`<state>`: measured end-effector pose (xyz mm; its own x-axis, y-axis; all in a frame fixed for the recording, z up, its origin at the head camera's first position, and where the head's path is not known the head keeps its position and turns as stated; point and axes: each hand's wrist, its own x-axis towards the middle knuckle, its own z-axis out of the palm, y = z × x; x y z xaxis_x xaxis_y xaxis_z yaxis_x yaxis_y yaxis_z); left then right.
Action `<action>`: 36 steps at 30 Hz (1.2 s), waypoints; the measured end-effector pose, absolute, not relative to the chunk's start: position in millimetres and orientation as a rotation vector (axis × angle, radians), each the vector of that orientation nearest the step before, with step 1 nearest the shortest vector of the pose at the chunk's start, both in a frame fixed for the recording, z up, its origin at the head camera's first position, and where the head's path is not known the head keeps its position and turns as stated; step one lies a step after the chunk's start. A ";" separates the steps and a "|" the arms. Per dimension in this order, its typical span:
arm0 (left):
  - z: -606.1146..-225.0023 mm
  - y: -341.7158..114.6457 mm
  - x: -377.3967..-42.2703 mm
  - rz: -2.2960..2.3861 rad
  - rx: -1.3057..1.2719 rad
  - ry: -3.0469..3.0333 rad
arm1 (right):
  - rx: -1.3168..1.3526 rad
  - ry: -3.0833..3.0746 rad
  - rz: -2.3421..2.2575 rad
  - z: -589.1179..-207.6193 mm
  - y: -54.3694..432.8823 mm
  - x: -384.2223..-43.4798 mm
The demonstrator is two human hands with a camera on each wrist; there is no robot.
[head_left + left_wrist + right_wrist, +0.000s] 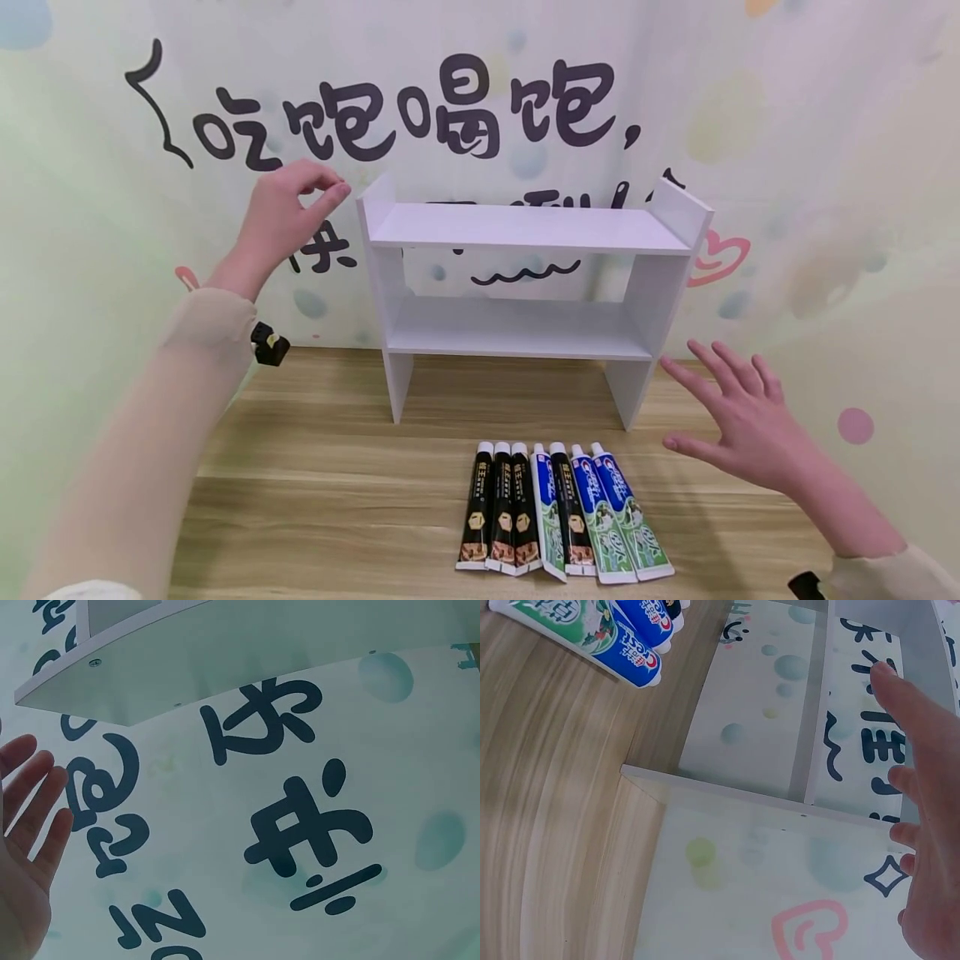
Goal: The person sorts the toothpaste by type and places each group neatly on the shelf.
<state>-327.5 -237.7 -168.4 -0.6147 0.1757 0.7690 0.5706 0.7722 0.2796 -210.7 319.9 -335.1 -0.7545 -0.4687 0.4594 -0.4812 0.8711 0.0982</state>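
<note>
The white shelf [517,227] stands upright on the wooden table [300,475], in front of you and against the printed backdrop [757,142]. Its side panels run below the lower board like legs, so that board is held up off the table; their tops also rise past the upper board, probably as end stops for whatever sits there.

Your left hand [283,210] is just beside the shelf's upper left corner, with a gap visible from your left wrist. Its fingers bend loosely toward the thumb and grip nothing. Your right hand [738,417] is spread near the right panel, thumb apart from the fingers, also holding nothing; whether a fingertip brushes the panel, you cannot tell from here. With a hand at either side, the placing looks suited to steadying or squaring the shelf.

Nearer you on the table, in front of the shelf, lie four black tubes [501,504] and three blue-and-green tubes [625,512] of toothpaste, one blue-and-green among the black. All point their caps toward the shelf and their flat ends toward you, likely for easy picking up.

Your beige sleeve [131,442] carries a small black device [268,344] at the left wrist.
</note>
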 end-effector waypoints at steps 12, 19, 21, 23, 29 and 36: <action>-167.3 -231.3 -332.9 -0.590 -0.639 -2.226 | 0.692 -2.544 0.043 -343.7 325.6 -209.8; -171.2 -228.1 -335.2 -0.568 -0.684 -2.214 | 0.688 -2.555 0.042 -347.1 328.2 -208.1; -172.9 -227.8 -335.8 -0.581 -0.693 -2.211 | 0.681 -2.564 0.043 -348.6 327.9 -207.7; -174.8 -228.2 -335.8 -0.596 -0.698 -2.208 | 0.680 -2.569 0.041 -350.7 327.3 -207.8; -177.8 -229.9 -337.3 -0.649 -0.684 -2.233 | 0.688 -2.573 0.045 -358.2 324.5 -208.2; -178.5 -230.3 -338.9 -0.725 -0.653 -2.266 | 0.711 -2.583 0.062 -372.5 316.8 -207.8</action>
